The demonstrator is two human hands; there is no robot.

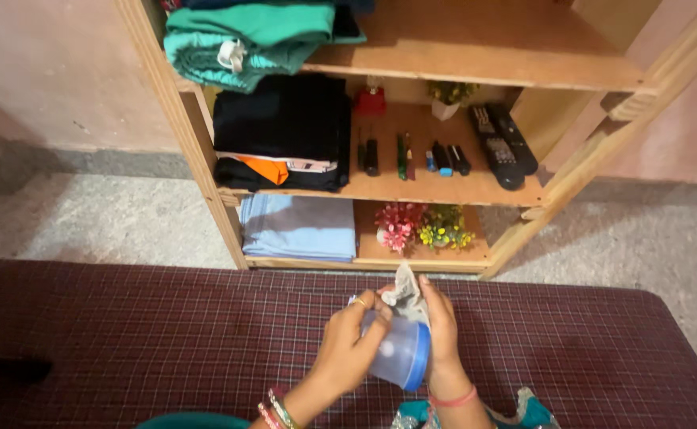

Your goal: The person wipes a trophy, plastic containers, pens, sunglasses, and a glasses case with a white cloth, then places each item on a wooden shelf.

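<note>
- Your left hand (348,342) grips the clear blue-lidded container (400,353) — low centre, over the checked bed (126,334).
- Your right hand (441,330), at its 1 o'clock, pinches a grey cloth (406,292).

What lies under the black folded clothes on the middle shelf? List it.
Under the black folded clothes show an orange garment, a thin white layer and another dark piece on the middle shelf. Only their front edges show; the rest is covered.
</note>
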